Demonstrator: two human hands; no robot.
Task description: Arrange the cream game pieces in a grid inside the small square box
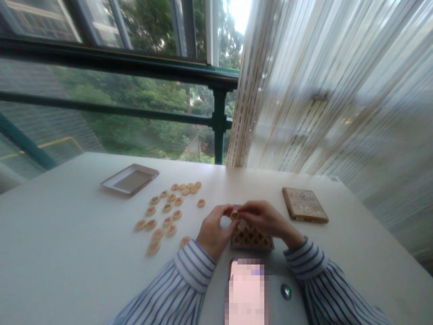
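Observation:
My left hand (215,230) pinches a round wooden xiangqi piece (234,215) with a dark mark on its face. The fingers of my right hand (262,217) meet the same piece from the other side. Both hands are over the far left part of a small box (252,248), where several pieces (252,234) lie in rows; my right hand hides some of its far part. Left of my hands, several loose xiangqi pieces (168,221) are scattered on the white table (84,253), some showing red marks, some dark, some plain.
A shallow tray-like lid (130,179) lies at the far left. A flat box with a printed cover (305,204) is on the right. A phone (246,293) with a blurred screen and a small shiny oval object (286,291) lie near me. Beyond the table are a green railing (219,113) and a string curtain (304,90).

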